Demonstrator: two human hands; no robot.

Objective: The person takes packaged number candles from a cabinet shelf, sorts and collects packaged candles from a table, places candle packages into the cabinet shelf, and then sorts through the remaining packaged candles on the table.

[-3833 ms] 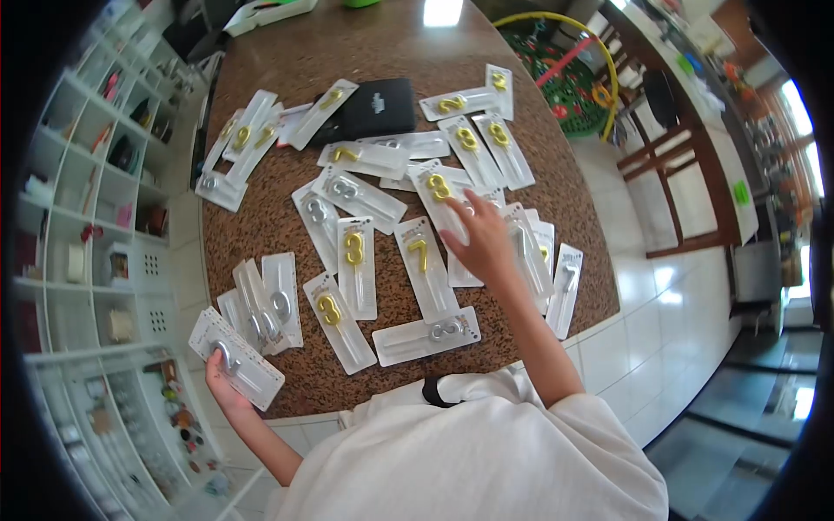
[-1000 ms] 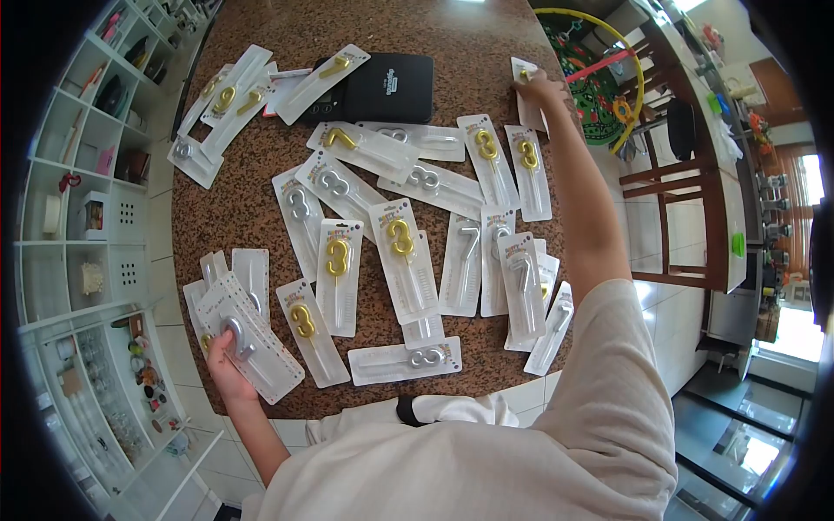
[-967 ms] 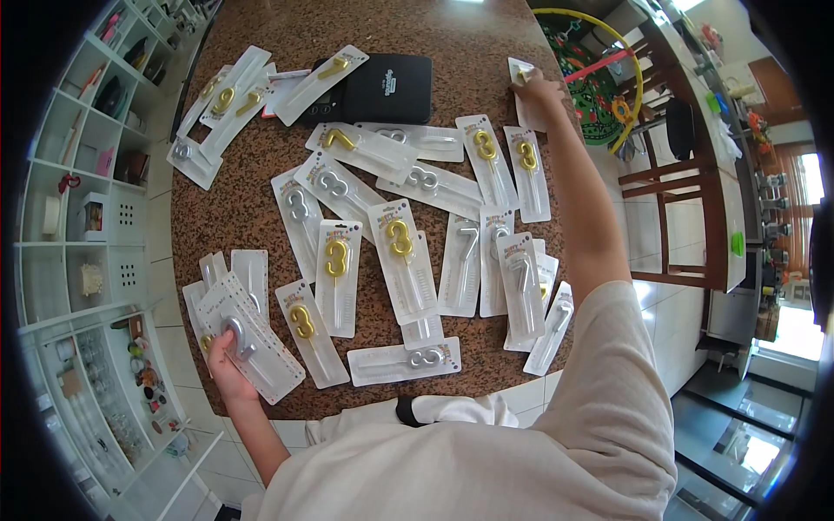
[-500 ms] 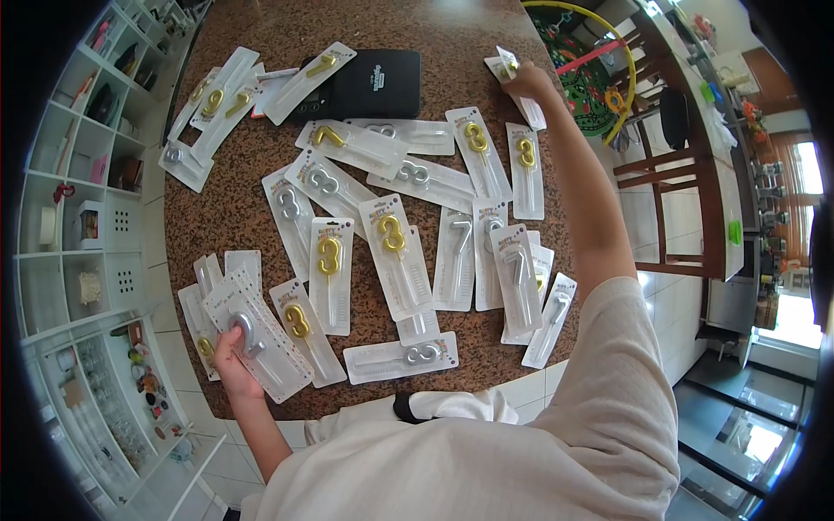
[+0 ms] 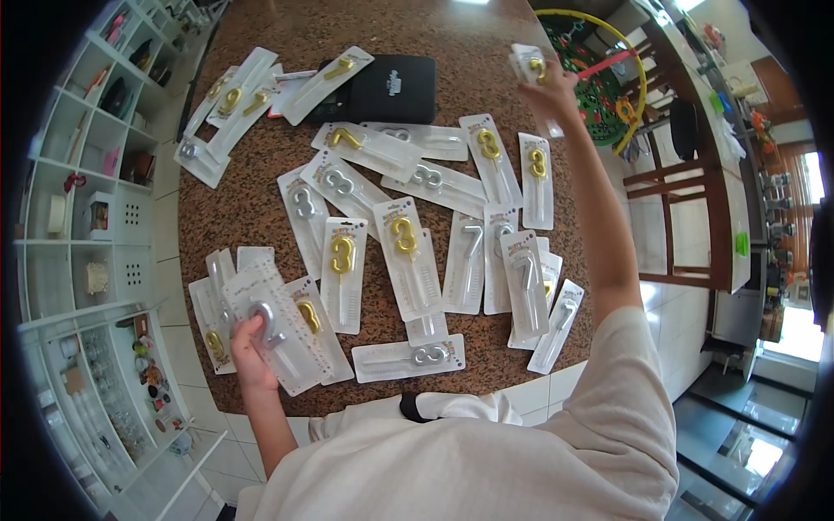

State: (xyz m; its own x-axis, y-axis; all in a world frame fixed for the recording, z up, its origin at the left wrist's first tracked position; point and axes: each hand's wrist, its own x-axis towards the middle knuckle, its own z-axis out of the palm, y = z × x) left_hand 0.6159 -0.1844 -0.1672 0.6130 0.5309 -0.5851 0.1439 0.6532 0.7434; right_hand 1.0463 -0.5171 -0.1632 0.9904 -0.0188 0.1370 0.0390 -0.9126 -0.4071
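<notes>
At the table's near left, my left hand (image 5: 253, 360) is closed on packaged silver number candles (image 5: 268, 323), a silver 2 on top; other packs lie under and beside it. My right arm reaches to the far right edge, where my right hand (image 5: 556, 89) grips a packaged gold number candle (image 5: 536, 69), slightly blurred. Nearest to that hand on the table is a gold 3 candle (image 5: 538, 163) in its blister pack. In the middle lie more packs, among them a gold 3 candle (image 5: 402, 237), a silver 3 candle (image 5: 431, 354) and a silver 7 candle (image 5: 525, 271).
A black flat box (image 5: 395, 91) sits at the back of the speckled stone table (image 5: 486, 52), partly under a gold candle pack (image 5: 330, 85). Several packs (image 5: 228, 104) overlap at the far left. White shelves (image 5: 78, 208) stand left; a yellow-rimmed round thing (image 5: 599, 113) is beyond the right edge.
My right hand has lifted its gold candle pack and turned it so the number shows more. My left hand has shifted slightly, still holding the silver candles. The whole view has moved a little.
</notes>
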